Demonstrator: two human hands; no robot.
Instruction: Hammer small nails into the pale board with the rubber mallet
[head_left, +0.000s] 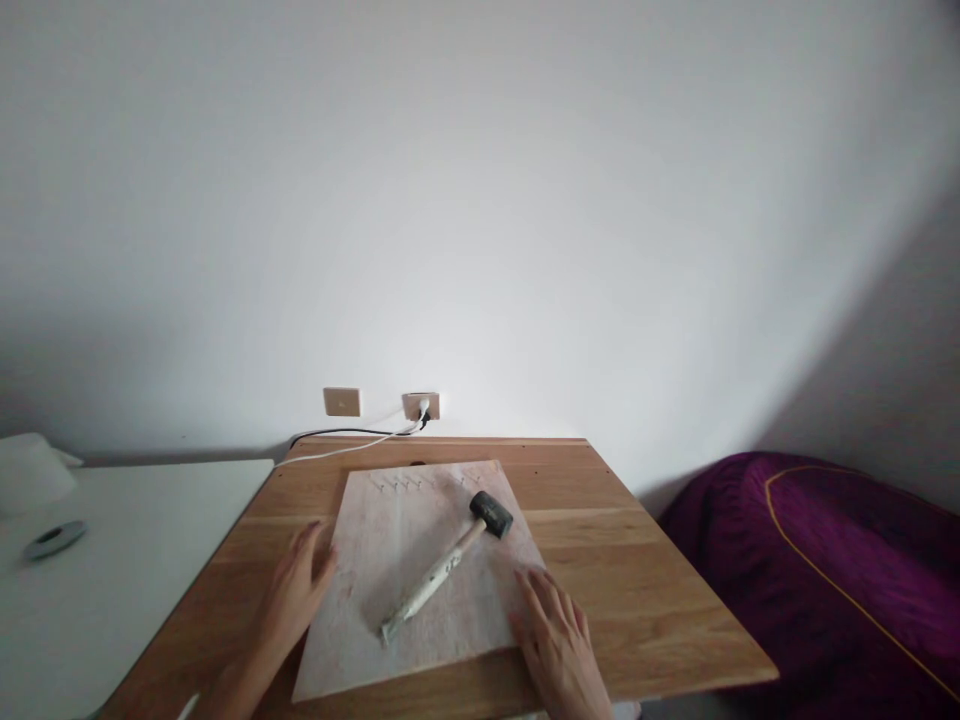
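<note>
A pale whitewashed board [390, 570] lies flat on a wooden table [645, 590]. On the board rests a mallet [446, 565] with a black rubber head and a light handle, pointing diagonally. Several small nails [397, 483] stand in a row near the board's far edge. My left hand [296, 590] lies flat with fingers stretched out, touching the board's left edge. My right hand [555, 640] lies flat with fingers spread on the board's near right corner. Neither hand holds anything.
A white table [112, 580] adjoins on the left, bearing a grey ring [54, 539] and a white object [26, 470]. Wall sockets [420, 405] with white and black cables sit behind the table. A purple cushion [825, 570] lies to the right.
</note>
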